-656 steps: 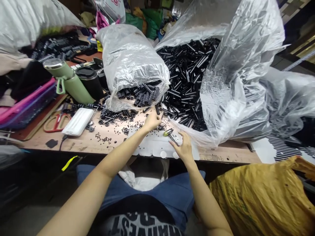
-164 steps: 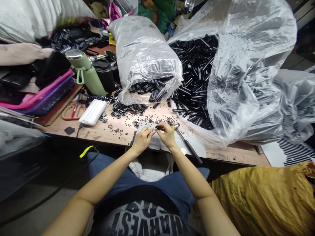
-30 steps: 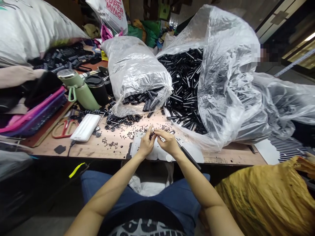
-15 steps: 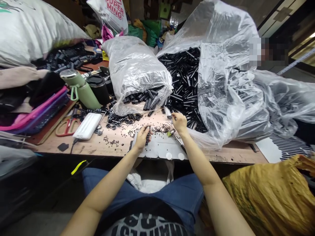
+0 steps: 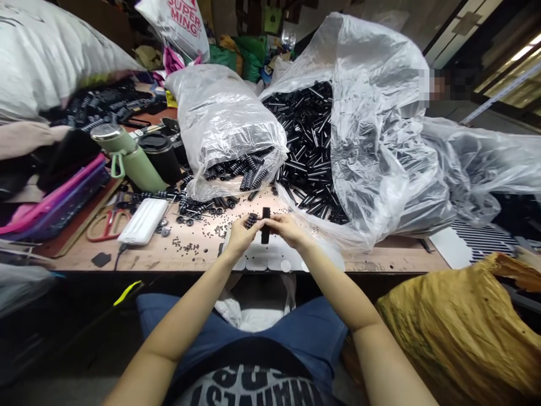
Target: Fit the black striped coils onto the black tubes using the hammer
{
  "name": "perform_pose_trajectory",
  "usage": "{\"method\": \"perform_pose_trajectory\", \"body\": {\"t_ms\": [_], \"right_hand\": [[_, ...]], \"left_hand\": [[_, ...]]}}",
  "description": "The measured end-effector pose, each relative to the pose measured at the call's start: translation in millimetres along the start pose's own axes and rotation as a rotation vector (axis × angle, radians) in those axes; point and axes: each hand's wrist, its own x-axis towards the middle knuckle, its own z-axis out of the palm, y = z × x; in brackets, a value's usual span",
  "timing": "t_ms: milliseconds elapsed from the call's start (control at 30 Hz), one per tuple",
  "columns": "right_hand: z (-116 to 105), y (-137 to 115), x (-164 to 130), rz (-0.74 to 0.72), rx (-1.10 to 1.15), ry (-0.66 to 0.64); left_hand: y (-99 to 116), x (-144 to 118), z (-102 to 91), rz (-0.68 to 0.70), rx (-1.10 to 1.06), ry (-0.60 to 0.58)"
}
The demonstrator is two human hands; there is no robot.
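Note:
My left hand point(image 5: 239, 235) grips a short ribbed black piece point(image 5: 251, 220) over the white sheet point(image 5: 270, 261) at the table's near edge. My right hand point(image 5: 288, 229) holds a plain black tube point(image 5: 265, 224) upright, right beside that ribbed piece, so the two hands meet. Small black beads point(image 5: 220, 230) lie scattered on the wood just beyond them.
A clear bag of ribbed pieces point(image 5: 224, 121) and a big open bag of black tubes point(image 5: 313, 141) fill the back of the table. A green flask point(image 5: 125, 158), a black cup point(image 5: 159, 157), a white box point(image 5: 142, 213) and red scissors point(image 5: 103, 225) stand to the left. Yellow cloth point(image 5: 456, 321) lies at right.
My right hand reached to the tube pile, took a black tube and came back to meet my left hand, which kept the ribbed piece.

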Motion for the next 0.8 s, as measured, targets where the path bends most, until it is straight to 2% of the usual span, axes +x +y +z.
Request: {"method": "perform_pose_trajectory", "body": {"t_ms": [67,167,233,300,367,433,533,600,700,800], "right_hand": [[12,1,-17,-0.005,0.037,0.002],[14,0,-33,-0.227,-0.285,0.078],[11,-1,-38,-0.41,-0.536,0.037],[8,-1,-40,-0.498,-0.696,-0.017],[7,1,-43,-0.525,-0.777,-0.027],[8,2,-46,-0.534,-0.811,-0.017],[10,2,-51,-0.56,-0.774,0.064],[13,0,-54,-0.586,-0.733,0.129],[21,-3,-59,-0.594,-0.73,0.144],[27,-2,-63,-0.59,-0.735,0.133]], "left_hand": [[3,0,2.8,-0.07,-0.063,-0.016],[4,-1,4.6,-0.164,-0.151,-0.024],[5,-3,4.6,-0.183,-0.18,-0.04],[6,-6,4.6,-0.19,-0.166,-0.07],[7,-11,5.2,-0.204,-0.12,-0.107],[6,-15,6.7,-0.207,-0.089,-0.137],[1,-19,11.5,-0.17,-0.193,-0.162],[-3,-19,16.6,-0.154,-0.279,-0.13],[-4,-21,25.2,-0.136,-0.354,-0.033],[-1,-26,31.3,-0.176,-0.393,-0.04]]}}
